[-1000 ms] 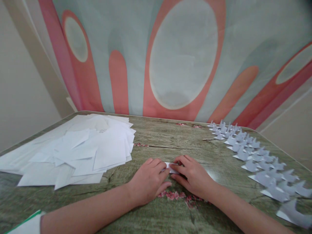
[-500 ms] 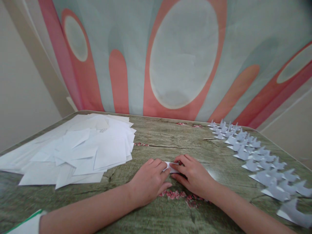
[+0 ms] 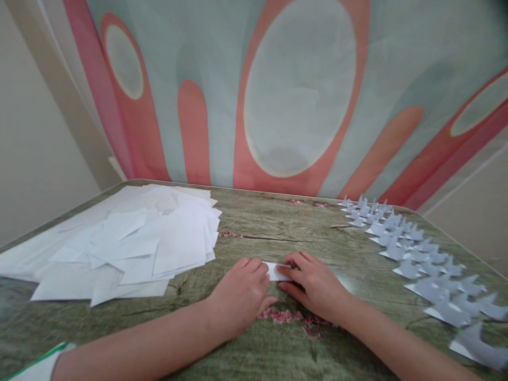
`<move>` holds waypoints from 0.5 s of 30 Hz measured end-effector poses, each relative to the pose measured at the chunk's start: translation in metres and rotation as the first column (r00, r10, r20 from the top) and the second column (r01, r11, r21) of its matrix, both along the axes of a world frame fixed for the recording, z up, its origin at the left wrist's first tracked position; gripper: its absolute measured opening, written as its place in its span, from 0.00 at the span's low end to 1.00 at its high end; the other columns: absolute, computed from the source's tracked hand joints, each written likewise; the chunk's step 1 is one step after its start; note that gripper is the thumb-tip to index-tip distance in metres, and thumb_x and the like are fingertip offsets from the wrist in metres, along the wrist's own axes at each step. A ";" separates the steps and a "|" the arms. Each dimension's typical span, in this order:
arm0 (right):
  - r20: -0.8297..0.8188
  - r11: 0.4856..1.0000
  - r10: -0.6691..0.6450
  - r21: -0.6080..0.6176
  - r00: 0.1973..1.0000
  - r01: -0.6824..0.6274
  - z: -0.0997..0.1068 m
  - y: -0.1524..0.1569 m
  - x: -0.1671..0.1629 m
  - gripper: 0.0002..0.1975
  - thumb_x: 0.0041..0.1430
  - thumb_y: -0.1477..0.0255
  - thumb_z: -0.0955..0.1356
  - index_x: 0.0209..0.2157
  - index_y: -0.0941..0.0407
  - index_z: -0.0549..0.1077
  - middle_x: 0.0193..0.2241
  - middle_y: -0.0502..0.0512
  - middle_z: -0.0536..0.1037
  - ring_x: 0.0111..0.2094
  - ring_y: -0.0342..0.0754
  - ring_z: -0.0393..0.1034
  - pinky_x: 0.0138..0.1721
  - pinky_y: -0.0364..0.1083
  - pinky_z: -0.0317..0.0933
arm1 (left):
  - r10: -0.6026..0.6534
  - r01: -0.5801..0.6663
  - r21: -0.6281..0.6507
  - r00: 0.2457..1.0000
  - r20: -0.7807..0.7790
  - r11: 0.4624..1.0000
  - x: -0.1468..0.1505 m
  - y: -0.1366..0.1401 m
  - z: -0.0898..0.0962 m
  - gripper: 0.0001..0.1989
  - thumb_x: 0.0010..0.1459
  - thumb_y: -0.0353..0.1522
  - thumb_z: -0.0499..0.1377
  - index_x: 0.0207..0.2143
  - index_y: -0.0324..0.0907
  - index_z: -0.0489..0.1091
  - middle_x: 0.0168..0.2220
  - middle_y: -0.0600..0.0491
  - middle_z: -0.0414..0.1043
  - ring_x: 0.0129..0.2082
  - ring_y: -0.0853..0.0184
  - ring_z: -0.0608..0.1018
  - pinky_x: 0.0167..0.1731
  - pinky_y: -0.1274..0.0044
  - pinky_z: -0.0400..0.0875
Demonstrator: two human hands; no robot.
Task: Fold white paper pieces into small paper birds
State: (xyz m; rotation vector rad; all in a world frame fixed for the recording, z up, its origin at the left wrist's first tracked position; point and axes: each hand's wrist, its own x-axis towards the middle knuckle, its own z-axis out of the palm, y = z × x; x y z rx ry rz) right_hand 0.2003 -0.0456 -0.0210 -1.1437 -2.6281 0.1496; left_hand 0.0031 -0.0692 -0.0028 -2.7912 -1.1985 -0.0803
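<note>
Left hand (image 3: 241,293) edged leftward, right hand (image 3: 315,288) (half-curled) touching white paper (image 3: 273,272).

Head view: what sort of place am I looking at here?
Probably a tabletop paper-craft spot, though I can't tell whether it's a home, classroom or workshop. The signs: a wood-patterned table, a spread of loose white sheets and rows of folded paper figures.

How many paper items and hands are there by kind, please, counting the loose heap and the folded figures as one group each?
Loose paper heap: 1
Folded figures: 1
Small paper piece: 1
Left hand and right hand: 2
Total: 5
</note>
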 end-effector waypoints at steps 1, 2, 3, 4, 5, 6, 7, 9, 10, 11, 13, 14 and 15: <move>0.001 1.000 -0.001 -0.001 1.000 0.001 0.000 0.000 0.000 0.13 0.57 0.66 0.64 0.44 0.52 0.70 0.39 0.55 0.69 0.39 0.50 0.61 0.41 0.50 0.58 | 0.006 -0.006 0.002 1.000 -0.012 1.000 0.000 0.000 0.001 0.17 0.55 0.41 0.54 0.38 0.36 0.68 0.34 0.48 0.67 0.40 0.59 0.67 0.38 0.68 0.62; 0.002 1.000 -0.002 -0.002 1.000 0.002 0.000 0.000 0.000 0.13 0.57 0.66 0.64 0.44 0.52 0.70 0.39 0.55 0.69 0.40 0.50 0.60 0.41 0.50 0.58 | 0.013 -0.013 0.003 1.000 -0.022 1.000 0.000 -0.001 0.002 0.17 0.55 0.41 0.55 0.38 0.36 0.69 0.34 0.48 0.67 0.40 0.60 0.67 0.38 0.69 0.62; 0.004 1.000 -0.003 -0.001 1.000 0.003 0.001 0.000 0.000 0.13 0.57 0.66 0.64 0.44 0.51 0.70 0.39 0.55 0.68 0.40 0.50 0.60 0.41 0.50 0.58 | 0.020 -0.020 0.003 0.999 -0.029 1.000 -0.001 -0.001 0.004 0.17 0.54 0.41 0.55 0.37 0.35 0.69 0.34 0.48 0.67 0.39 0.60 0.67 0.38 0.69 0.63; 0.006 1.000 -0.003 0.000 1.000 0.003 0.001 0.000 0.000 0.13 0.57 0.66 0.64 0.44 0.51 0.70 0.39 0.55 0.68 0.40 0.50 0.60 0.41 0.50 0.58 | 0.026 -0.026 0.000 0.999 -0.033 1.000 -0.001 -0.001 0.005 0.17 0.54 0.40 0.55 0.37 0.35 0.69 0.34 0.48 0.68 0.39 0.60 0.68 0.38 0.69 0.63; 0.009 1.000 -0.003 0.002 1.000 0.002 0.001 0.000 0.000 0.13 0.57 0.66 0.64 0.44 0.51 0.70 0.39 0.55 0.69 0.39 0.50 0.60 0.41 0.50 0.58 | 0.029 -0.029 -0.003 0.999 -0.034 1.000 -0.001 -0.001 0.006 0.16 0.54 0.40 0.55 0.36 0.35 0.69 0.34 0.48 0.68 0.39 0.60 0.68 0.38 0.69 0.63; 0.012 1.000 -0.002 0.005 1.000 0.002 0.001 -0.001 0.000 0.13 0.57 0.66 0.64 0.44 0.51 0.70 0.39 0.55 0.69 0.39 0.50 0.60 0.41 0.50 0.58 | 0.030 -0.031 -0.006 0.999 -0.031 1.000 -0.002 -0.001 0.007 0.16 0.54 0.40 0.55 0.36 0.35 0.69 0.34 0.48 0.68 0.39 0.60 0.68 0.39 0.69 0.63; 0.015 1.000 0.000 0.008 1.000 0.000 0.001 -0.001 0.000 0.13 0.57 0.67 0.63 0.44 0.51 0.69 0.39 0.55 0.69 0.40 0.50 0.60 0.41 0.50 0.58 | 0.028 -0.029 -0.011 0.999 -0.027 1.000 -0.002 -0.001 0.008 0.16 0.54 0.40 0.55 0.37 0.35 0.69 0.34 0.48 0.68 0.39 0.60 0.68 0.39 0.69 0.63; 0.022 1.000 0.002 0.020 1.000 -0.003 0.000 -0.002 0.000 0.13 0.57 0.67 0.63 0.44 0.52 0.69 0.39 0.55 0.69 0.40 0.50 0.60 0.41 0.51 0.58 | 0.020 -0.020 -0.019 1.000 -0.012 1.000 -0.003 -0.001 0.008 0.16 0.54 0.39 0.55 0.37 0.35 0.69 0.35 0.48 0.69 0.40 0.60 0.69 0.41 0.69 0.63; 0.024 1.000 0.003 0.030 1.000 -0.003 0.000 -0.003 0.000 0.13 0.57 0.67 0.63 0.44 0.52 0.69 0.39 0.55 0.69 0.40 0.50 0.61 0.41 0.51 0.58 | 0.015 -0.016 -0.025 1.000 -0.004 1.000 -0.004 -0.001 0.008 0.15 0.55 0.39 0.55 0.37 0.35 0.69 0.36 0.47 0.70 0.41 0.60 0.69 0.41 0.69 0.63; 0.025 0.999 0.002 0.044 1.000 -0.003 0.000 -0.004 0.000 0.13 0.58 0.68 0.63 0.45 0.53 0.69 0.40 0.56 0.69 0.41 0.51 0.60 0.42 0.52 0.58 | 0.012 -0.012 -0.030 1.000 0.005 0.999 -0.004 -0.001 0.007 0.15 0.55 0.39 0.55 0.37 0.36 0.69 0.37 0.47 0.70 0.42 0.60 0.69 0.42 0.69 0.63; 0.026 0.997 0.010 0.078 1.000 -0.012 -0.001 -0.005 -0.001 0.13 0.58 0.69 0.63 0.45 0.53 0.69 0.40 0.57 0.69 0.42 0.51 0.60 0.43 0.52 0.57 | 0.007 -0.006 -0.034 1.000 0.021 0.999 -0.004 -0.001 0.004 0.16 0.56 0.39 0.54 0.39 0.36 0.68 0.39 0.47 0.71 0.43 0.60 0.70 0.43 0.69 0.63; 0.028 0.995 0.017 0.093 0.999 -0.020 -0.001 -0.006 -0.002 0.13 0.58 0.70 0.63 0.46 0.54 0.68 0.41 0.57 0.70 0.43 0.52 0.60 0.43 0.53 0.57 | 0.010 -0.010 -0.026 1.000 0.026 1.000 -0.004 -0.001 0.003 0.16 0.56 0.39 0.53 0.40 0.36 0.68 0.40 0.46 0.70 0.44 0.60 0.70 0.43 0.69 0.62; 0.032 0.994 0.028 0.106 0.999 -0.031 -0.002 -0.006 -0.002 0.14 0.58 0.71 0.62 0.46 0.54 0.68 0.42 0.57 0.70 0.44 0.52 0.60 0.44 0.53 0.56 | 0.017 -0.017 -0.011 0.999 0.028 1.000 -0.004 0.000 0.001 0.18 0.56 0.40 0.53 0.42 0.35 0.67 0.42 0.45 0.70 0.44 0.59 0.70 0.44 0.69 0.62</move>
